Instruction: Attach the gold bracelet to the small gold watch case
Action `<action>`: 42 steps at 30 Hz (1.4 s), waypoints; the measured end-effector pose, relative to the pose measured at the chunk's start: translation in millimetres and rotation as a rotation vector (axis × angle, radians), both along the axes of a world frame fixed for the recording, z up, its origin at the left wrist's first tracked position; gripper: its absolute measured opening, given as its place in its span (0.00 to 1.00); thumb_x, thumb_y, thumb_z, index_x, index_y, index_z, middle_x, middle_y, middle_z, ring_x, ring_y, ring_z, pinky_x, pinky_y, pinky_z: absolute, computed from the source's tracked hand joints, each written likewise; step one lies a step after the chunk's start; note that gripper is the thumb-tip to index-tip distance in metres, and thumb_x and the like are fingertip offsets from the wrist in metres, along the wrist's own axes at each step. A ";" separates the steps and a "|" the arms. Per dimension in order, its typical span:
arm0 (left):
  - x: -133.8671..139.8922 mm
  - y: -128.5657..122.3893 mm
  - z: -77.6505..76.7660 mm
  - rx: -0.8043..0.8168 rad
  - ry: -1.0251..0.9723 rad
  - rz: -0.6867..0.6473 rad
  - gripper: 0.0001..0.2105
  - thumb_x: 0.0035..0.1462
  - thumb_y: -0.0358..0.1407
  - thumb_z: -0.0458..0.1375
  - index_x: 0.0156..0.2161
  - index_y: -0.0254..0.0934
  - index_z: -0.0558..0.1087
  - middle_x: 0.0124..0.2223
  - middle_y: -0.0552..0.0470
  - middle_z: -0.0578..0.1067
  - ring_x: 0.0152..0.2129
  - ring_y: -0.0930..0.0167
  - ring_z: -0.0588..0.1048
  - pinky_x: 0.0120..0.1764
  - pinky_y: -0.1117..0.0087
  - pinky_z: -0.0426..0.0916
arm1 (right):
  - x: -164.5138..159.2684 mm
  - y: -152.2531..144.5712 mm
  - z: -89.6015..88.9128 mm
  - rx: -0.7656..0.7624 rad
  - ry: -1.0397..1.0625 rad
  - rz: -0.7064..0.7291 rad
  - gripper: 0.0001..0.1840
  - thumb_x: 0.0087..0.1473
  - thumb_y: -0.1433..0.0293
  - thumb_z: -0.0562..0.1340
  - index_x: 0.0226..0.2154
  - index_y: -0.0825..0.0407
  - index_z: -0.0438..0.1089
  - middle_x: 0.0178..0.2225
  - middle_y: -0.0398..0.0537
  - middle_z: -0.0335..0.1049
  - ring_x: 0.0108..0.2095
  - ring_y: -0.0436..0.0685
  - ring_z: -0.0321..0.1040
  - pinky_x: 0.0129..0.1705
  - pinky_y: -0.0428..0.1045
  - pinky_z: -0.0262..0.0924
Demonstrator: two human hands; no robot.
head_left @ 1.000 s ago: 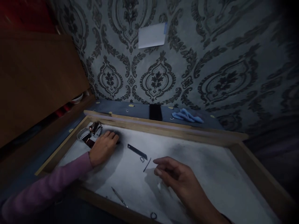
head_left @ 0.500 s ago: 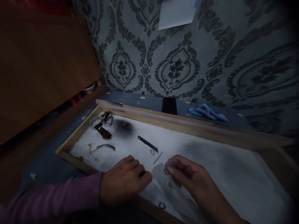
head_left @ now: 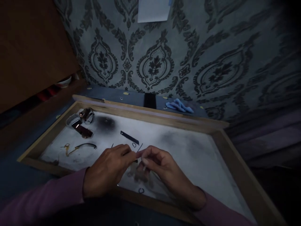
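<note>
My left hand (head_left: 110, 169) and my right hand (head_left: 164, 171) meet fingertip to fingertip above the white bottom of a shallow wooden tray (head_left: 150, 112). Both are closed in a pinch. A tiny dark bit shows by the left fingertips, but I cannot make out what either hand holds. Just beyond the fingers lie a dark snap-off cutter blade (head_left: 129, 137), a small dark ring (head_left: 134, 145) and a thin dark strip (head_left: 140, 147). Another small dark ring (head_left: 141, 190) rests near the tray's front side, below the hands.
Wristwatches (head_left: 82, 130) lie in the tray's far left corner, with a gold piece on a dark curved band (head_left: 86, 145) in front. Behind the tray are a black flat object (head_left: 150, 100) and a blue cloth (head_left: 180, 105). A wooden cabinet (head_left: 35, 47) stands left.
The view has shifted right. My hands, apart before, have come together so that their fingertips meet. My right sleeve has come into view.
</note>
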State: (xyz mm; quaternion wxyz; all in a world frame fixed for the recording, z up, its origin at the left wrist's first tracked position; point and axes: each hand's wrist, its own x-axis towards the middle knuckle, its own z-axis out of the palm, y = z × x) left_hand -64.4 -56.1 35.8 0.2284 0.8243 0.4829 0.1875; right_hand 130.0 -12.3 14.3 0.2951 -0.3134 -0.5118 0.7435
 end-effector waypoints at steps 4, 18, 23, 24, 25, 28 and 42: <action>7.2 2.7 -0.5 -0.050 -0.058 -0.002 0.08 0.62 0.25 0.45 0.34 0.37 0.63 0.31 0.54 0.67 0.26 0.72 0.65 0.30 0.70 0.56 | 1.3 1.4 0.4 0.037 0.048 -0.024 0.09 0.56 0.65 0.66 0.32 0.53 0.69 0.31 0.44 0.71 0.31 0.49 0.70 0.35 0.45 0.66; 9.1 37.9 0.8 -1.043 -0.766 0.061 0.10 0.50 0.39 0.62 0.34 0.34 0.69 0.31 0.56 0.69 0.20 0.79 0.64 0.23 0.77 0.60 | 6.3 6.3 3.5 0.079 0.043 -0.080 0.10 0.54 0.63 0.66 0.31 0.54 0.70 0.27 0.43 0.73 0.26 0.49 0.69 0.29 0.45 0.65; 12.2 42.7 -1.0 -1.015 -0.773 0.199 0.06 0.49 0.36 0.61 0.30 0.36 0.69 0.17 0.63 0.60 0.14 0.80 0.55 0.17 0.79 0.47 | 7.3 9.1 1.3 0.059 0.004 -0.224 0.10 0.53 0.63 0.67 0.30 0.53 0.69 0.20 0.41 0.70 0.21 0.48 0.65 0.23 0.43 0.59; 12.3 43.6 -1.7 -1.001 -0.775 0.226 0.07 0.49 0.36 0.61 0.30 0.36 0.68 0.16 0.64 0.60 0.14 0.80 0.54 0.17 0.78 0.45 | 7.7 9.5 0.6 0.048 -0.001 -0.233 0.10 0.53 0.63 0.67 0.30 0.52 0.69 0.19 0.40 0.69 0.20 0.47 0.63 0.22 0.43 0.58; 12.3 44.4 -2.6 -0.984 -0.777 0.247 0.07 0.48 0.36 0.61 0.30 0.36 0.68 0.16 0.63 0.60 0.14 0.80 0.54 0.17 0.78 0.45 | 8.1 9.9 -0.2 0.036 -0.003 -0.234 0.10 0.52 0.63 0.68 0.30 0.52 0.70 0.18 0.39 0.68 0.19 0.47 0.62 0.21 0.43 0.56; 12.7 46.0 -5.6 -0.952 -0.755 0.278 0.08 0.47 0.38 0.61 0.27 0.36 0.67 0.15 0.63 0.60 0.13 0.80 0.53 0.17 0.78 0.42 | 8.5 9.9 -1.7 0.033 -0.013 -0.214 0.11 0.50 0.63 0.69 0.29 0.53 0.70 0.17 0.38 0.67 0.18 0.47 0.61 0.20 0.43 0.55; 19.4 44.6 -22.8 -0.739 -0.775 0.235 0.09 0.53 0.39 0.60 0.29 0.34 0.74 0.19 0.59 0.68 0.13 0.80 0.59 0.17 0.79 0.51 | 1.7 4.7 -3.0 0.088 -0.032 -0.234 0.11 0.49 0.67 0.69 0.33 0.51 0.67 0.24 0.40 0.71 0.21 0.49 0.70 0.21 0.44 0.62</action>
